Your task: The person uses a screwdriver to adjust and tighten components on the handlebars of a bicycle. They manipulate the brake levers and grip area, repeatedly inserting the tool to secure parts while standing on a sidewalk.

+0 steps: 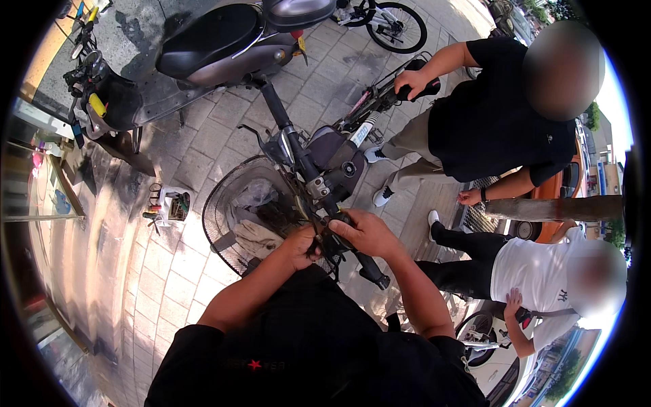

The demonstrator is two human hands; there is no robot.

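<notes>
Both my hands are at the handlebar (319,186) of an electric bike, over its black wire basket (220,203). My left hand (302,247) is closed below the bar among dark parts; what it grips is unclear. My right hand (359,230) holds the bar close to its lower end, thumb across the top, beside a black grip (373,271). A crumpled plastic bag (254,193) and a pale cloth (247,234) lie inside the basket.
A parked scooter (203,51), a bicycle (393,27) and a small tool container (176,203) stand on the paving (163,285). A person in black (488,142) holds the bike's rear at right; another in white (525,278) stands beside a tree trunk (556,207).
</notes>
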